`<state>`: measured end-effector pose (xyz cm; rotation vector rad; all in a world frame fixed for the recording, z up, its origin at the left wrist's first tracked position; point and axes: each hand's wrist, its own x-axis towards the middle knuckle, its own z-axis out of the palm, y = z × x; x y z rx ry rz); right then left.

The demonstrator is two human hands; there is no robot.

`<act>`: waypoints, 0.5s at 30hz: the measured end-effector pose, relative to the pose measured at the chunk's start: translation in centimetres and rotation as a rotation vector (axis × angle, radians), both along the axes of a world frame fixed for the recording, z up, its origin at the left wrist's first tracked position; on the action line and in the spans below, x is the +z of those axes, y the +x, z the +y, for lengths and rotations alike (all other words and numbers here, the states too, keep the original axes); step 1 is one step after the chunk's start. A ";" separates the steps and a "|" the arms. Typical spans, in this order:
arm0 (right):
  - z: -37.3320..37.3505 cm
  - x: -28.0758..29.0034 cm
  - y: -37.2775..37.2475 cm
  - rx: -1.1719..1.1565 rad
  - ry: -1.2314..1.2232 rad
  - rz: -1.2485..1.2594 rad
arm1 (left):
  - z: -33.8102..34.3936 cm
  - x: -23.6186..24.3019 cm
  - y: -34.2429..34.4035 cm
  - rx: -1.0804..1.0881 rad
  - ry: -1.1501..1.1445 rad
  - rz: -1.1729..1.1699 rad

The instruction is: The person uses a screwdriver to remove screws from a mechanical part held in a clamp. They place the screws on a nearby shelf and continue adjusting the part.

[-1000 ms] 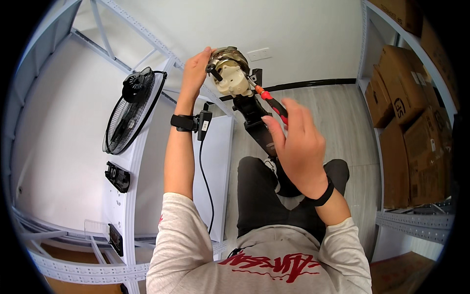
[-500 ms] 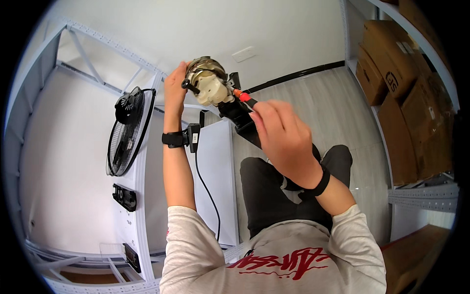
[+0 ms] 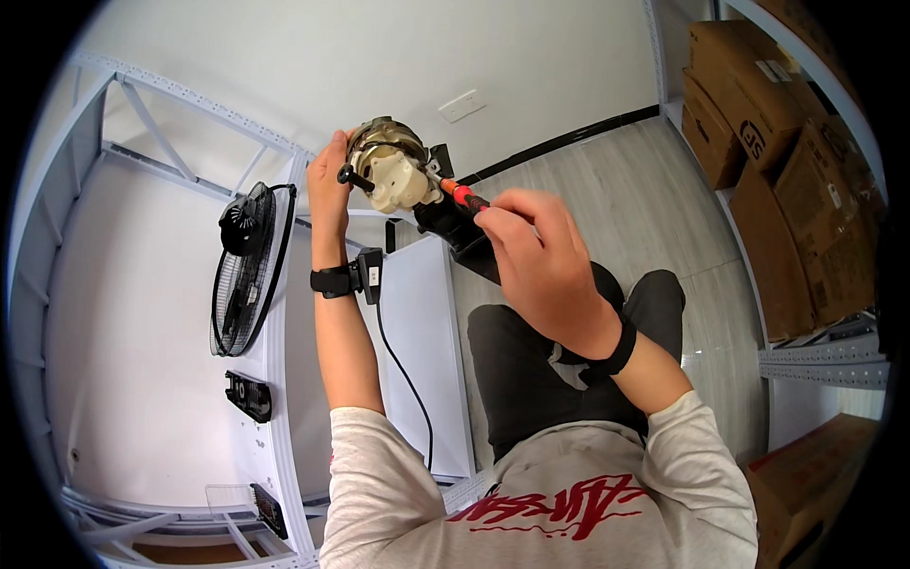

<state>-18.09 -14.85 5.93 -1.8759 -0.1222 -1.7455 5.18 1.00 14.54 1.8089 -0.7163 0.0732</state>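
My left hand (image 3: 329, 190) is wrapped round the far left side of a fan motor (image 3: 387, 142), fingers partly hidden behind it. The motor has a cream gear housing (image 3: 398, 183) and a black knob (image 3: 353, 177) sticking out, and it sits on a black stand (image 3: 460, 228) above my knees. In my right hand (image 3: 545, 266) is a screwdriver (image 3: 467, 196) with a red and black handle, pinched near its end by the fingertips. Its front end meets the right side of the housing, by a small metal bracket; the tip itself is hard to see.
On the white shelf at left stand a black fan grille (image 3: 251, 270) and black plastic parts (image 3: 248, 395). A cable (image 3: 406, 379) runs from the device on my left wrist. Cardboard boxes (image 3: 749, 104) fill the rack at right. The wall is just beyond the motor.
The view has tilted slightly. My right hand has shifted its grip on the screwdriver, and more of the handle shows now. My left hand stays on the motor.
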 end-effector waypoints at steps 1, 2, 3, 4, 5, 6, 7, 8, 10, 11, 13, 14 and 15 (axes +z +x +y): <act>0.1 0.0 0.0 0.012 0.020 -0.006 | -0.1 0.0 -0.1 -0.001 -0.006 -0.005; 0.1 0.0 0.0 0.024 0.040 -0.013 | -0.2 0.0 -0.2 -0.002 -0.011 -0.011; 0.1 0.1 0.0 0.036 0.060 -0.019 | -0.3 0.0 -0.3 -0.003 -0.017 -0.016; 0.2 0.2 -0.2 0.042 0.088 0.007 | -0.3 -0.1 -0.3 -0.002 -0.024 -0.023; 0.4 0.4 -0.5 0.049 0.116 0.034 | -0.3 -0.2 -0.2 0.000 -0.032 -0.030; 0.5 0.6 -0.7 0.056 0.144 0.061 | -0.3 -0.3 -0.1 0.001 -0.040 -0.037; 0.6 0.4 -1.1 0.032 0.131 0.162 | -0.2 -0.3 -0.1 -0.001 -0.024 -0.040; 0.5 0.2 -1.6 0.008 0.117 0.263 | 0.0 -0.2 0.0 -0.002 -0.009 -0.043; 0.4 0.0 -1.7 -0.016 0.074 0.311 | -0.1 -0.2 0.0 0.007 0.002 -0.044; 0.3 -0.1 -1.5 -0.017 0.044 0.258 | -0.2 -0.2 -0.2 0.017 -0.002 -0.042; -0.1 -0.3 -0.8 -0.046 -0.023 0.151 | -0.4 -0.2 -0.3 0.024 -0.011 -0.039; -0.3 -0.5 -0.3 -0.075 -0.061 0.097 | -0.5 -0.3 -0.3 0.022 -0.017 -0.039; -0.3 -0.4 -0.3 -0.070 -0.048 0.088 | -0.5 -0.3 -0.3 0.020 -0.023 -0.039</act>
